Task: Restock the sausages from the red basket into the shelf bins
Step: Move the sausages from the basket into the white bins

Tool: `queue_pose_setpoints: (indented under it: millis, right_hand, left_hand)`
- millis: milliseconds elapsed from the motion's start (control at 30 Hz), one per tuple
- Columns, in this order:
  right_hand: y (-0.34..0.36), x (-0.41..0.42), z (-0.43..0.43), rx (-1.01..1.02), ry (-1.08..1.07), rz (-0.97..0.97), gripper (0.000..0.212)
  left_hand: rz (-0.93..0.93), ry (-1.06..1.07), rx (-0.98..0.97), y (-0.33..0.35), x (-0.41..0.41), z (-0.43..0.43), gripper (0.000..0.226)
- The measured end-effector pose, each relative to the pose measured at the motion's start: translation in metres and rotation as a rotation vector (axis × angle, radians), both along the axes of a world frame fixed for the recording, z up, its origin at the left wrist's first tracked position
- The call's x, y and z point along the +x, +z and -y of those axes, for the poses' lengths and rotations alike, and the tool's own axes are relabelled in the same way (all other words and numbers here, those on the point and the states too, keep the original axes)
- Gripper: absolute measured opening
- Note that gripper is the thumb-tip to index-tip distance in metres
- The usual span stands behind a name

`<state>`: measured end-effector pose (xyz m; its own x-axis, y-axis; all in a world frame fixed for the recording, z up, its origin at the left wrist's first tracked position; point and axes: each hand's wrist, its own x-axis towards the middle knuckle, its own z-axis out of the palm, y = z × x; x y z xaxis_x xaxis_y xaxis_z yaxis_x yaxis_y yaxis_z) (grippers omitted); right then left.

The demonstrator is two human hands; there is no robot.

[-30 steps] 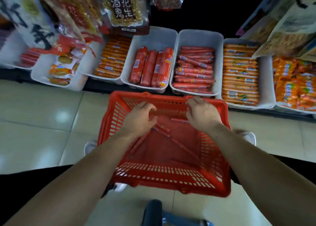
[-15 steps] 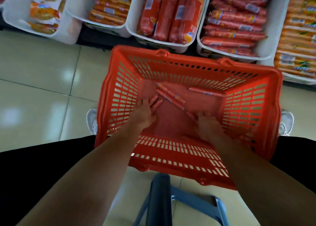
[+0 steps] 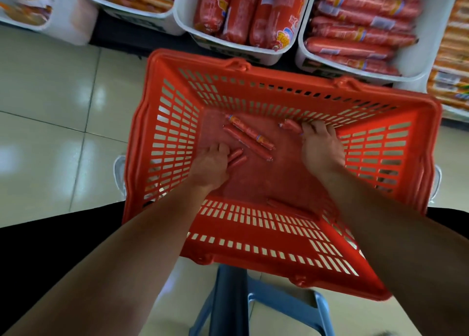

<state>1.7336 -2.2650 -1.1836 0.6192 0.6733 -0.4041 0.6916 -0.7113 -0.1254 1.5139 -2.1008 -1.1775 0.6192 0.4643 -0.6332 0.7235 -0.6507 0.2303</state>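
The red basket (image 3: pixel 177 64) sits below me, just in front of the white shelf bins (image 3: pixel 181 18) packed with red sausages. Both my forearms reach down into it, palms down. My left hand (image 3: pixel 210 163) rests on the basket floor, fingers bent over the near ends of a pair of sausages (image 3: pixel 237 158); whether they clasp them I cannot tell. My right hand (image 3: pixel 321 147) stretches to the far wall, fingertips curled round a single sausage (image 3: pixel 290 125). Two loose sausages (image 3: pixel 250 139) lie between my hands.
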Motion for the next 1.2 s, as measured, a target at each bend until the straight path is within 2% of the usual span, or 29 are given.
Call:
queue_pose_setpoints:
  millis: [133,300,467,600,667,733,833,933,1000,1100,1200]
  right_hand:
    - [-0.006,-0.001,-0.003,-0.107,0.052,0.044,0.043]
    - [-0.012,-0.007,0.007,-0.162,0.113,0.097,0.042]
    - [-0.011,0.001,0.001,-0.254,0.233,0.097,0.037]
    - [-0.008,0.006,-0.003,-0.304,0.271,0.030,0.043]
    - [-0.003,0.001,-0.003,-0.258,0.199,-0.067,0.050]
    - [0.003,-0.007,0.000,-0.210,0.129,-0.271,0.053]
    - [0.012,-0.023,0.014,-0.193,0.141,-0.535,0.056]
    - [0.014,-0.038,0.032,-0.246,0.108,-0.647,0.052]
    - [0.012,-0.049,0.043,-0.252,0.082,-0.612,0.058]
    - [0.009,-0.068,0.050,-0.239,0.093,-0.459,0.083]
    - [0.004,-0.086,0.051,-0.265,0.168,-0.361,0.092]
  left_hand:
    - [-0.078,-0.076,-0.047,0.001,0.002,0.003,0.082]
    - [-0.087,-0.145,-0.014,-0.005,0.002,0.019,0.073]
    - [-0.030,-0.073,-0.027,-0.004,0.002,0.015,0.055]
    - [0.010,-0.064,-0.046,0.000,0.002,0.004,0.058]
    - [0.077,-0.082,-0.019,0.005,0.007,-0.001,0.057]
    - [0.148,-0.099,0.005,0.010,0.016,-0.005,0.054]
    - [0.223,-0.148,0.065,0.010,0.035,-0.010,0.046]
    - [0.207,-0.218,0.136,0.002,0.050,-0.009,0.039]
    - [0.221,-0.267,0.190,-0.004,0.056,-0.005,0.038]
    - [0.222,-0.288,0.184,-0.009,0.062,-0.010,0.040]
    - [0.090,-0.375,0.152,-0.005,0.056,-0.023,0.064]
